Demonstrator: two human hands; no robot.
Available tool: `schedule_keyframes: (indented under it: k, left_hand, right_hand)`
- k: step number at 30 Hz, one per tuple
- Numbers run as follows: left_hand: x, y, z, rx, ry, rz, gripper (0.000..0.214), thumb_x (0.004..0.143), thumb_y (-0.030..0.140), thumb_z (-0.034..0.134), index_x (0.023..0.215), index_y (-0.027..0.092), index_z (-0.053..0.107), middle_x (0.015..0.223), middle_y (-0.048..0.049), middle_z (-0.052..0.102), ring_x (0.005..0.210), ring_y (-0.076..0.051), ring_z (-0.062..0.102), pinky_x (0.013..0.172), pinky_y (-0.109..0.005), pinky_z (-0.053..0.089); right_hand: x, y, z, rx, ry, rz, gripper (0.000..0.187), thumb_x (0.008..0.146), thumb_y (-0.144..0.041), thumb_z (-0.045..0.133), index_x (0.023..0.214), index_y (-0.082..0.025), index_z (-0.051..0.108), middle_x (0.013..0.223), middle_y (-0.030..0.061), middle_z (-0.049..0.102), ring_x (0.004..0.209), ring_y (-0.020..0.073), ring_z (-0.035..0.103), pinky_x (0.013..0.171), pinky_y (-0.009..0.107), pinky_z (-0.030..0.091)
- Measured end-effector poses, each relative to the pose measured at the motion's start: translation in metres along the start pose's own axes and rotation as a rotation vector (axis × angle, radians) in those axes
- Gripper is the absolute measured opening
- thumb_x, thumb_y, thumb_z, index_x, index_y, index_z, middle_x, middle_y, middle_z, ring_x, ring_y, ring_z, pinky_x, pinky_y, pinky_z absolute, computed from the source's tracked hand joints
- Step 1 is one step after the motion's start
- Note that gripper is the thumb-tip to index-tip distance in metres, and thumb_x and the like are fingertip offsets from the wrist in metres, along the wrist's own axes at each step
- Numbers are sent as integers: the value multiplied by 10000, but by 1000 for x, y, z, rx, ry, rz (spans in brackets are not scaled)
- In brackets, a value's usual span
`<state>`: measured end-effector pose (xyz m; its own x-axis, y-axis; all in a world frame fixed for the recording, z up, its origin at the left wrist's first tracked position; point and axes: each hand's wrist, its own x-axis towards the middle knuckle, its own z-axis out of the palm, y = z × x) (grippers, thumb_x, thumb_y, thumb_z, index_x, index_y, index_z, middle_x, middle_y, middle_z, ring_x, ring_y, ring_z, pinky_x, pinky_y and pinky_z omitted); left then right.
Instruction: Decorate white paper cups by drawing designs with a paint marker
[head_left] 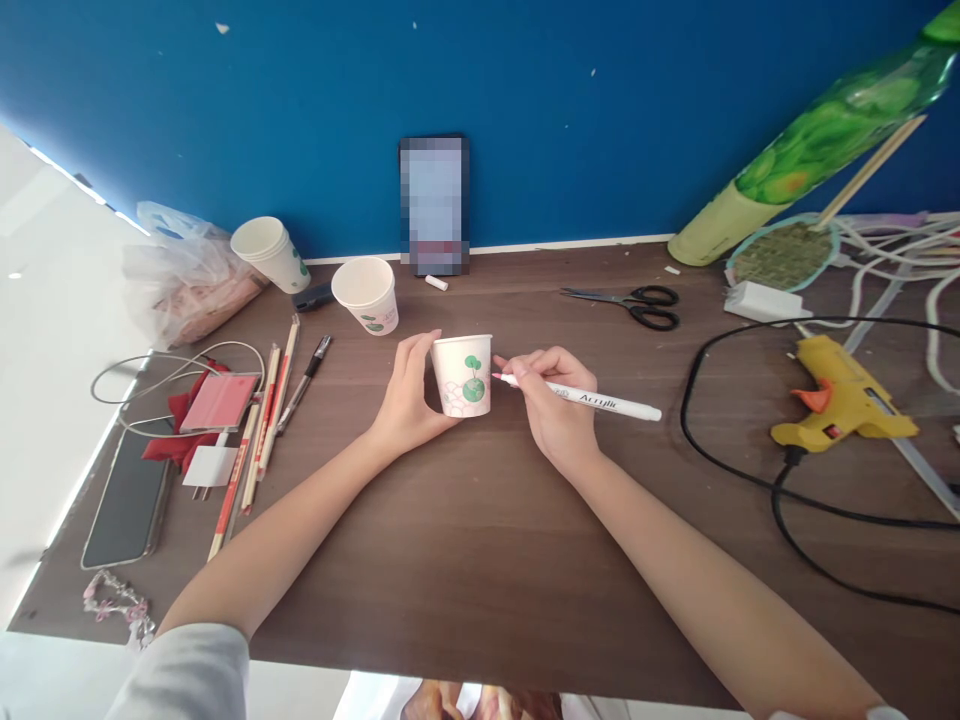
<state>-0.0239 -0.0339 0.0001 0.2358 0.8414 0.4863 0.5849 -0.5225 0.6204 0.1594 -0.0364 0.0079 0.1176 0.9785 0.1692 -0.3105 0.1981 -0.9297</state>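
Note:
A white paper cup with a green plant print and pink outlines is upright near the middle of the table. My left hand grips it from the left, thumb below and fingers by the rim. In my right hand is a white acrylic marker, its pink tip pointing left close to the cup's right side. Whether the tip touches the cup I cannot tell. Behind my left hand stands another paper cup, and the marker's small white cap appears to lie near the propped phone.
Black-handled scissors lie at the back right. A yellow glue gun with a looping black cord occupies the right. On the left are stacked cups, wrapped chopsticks, a pen and a dark phone. A green bottle leans at the back right.

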Motion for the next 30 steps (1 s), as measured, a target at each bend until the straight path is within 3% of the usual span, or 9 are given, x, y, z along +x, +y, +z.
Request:
schedule_keyframes:
  k: [5,13,30]
  left_hand:
    - [-1,-1,-1,-44,-49,18,967,704,376,776,1458,257,183,1368,-157,384,1310,-306,431,1060,-480,436]
    - [-3,-4,2,-158,-80,-45,920,633,385,819,1361,211,283,1389,-198,404,1317,-344,458,1076,-524,411]
    - [-3,-4,2,-158,-78,-31,909,637,408,821,1346,214,286,1375,-193,409,1326,-336,454,1094,-525,402]
  right_hand:
    - [1,-2,-1,32,-24,-7,265,735,-299,752,607,-224,532,636,-46,605,683,125,614,962,471,534]
    - [-3,-13,7,-97,-42,-60,307,714,-351,768,564,-225,532,583,-41,582,630,134,598,899,444,550]
    - [-3,-12,5,-223,-18,-80,262,735,-297,735,569,-224,546,598,-28,584,634,143,595,793,388,555]
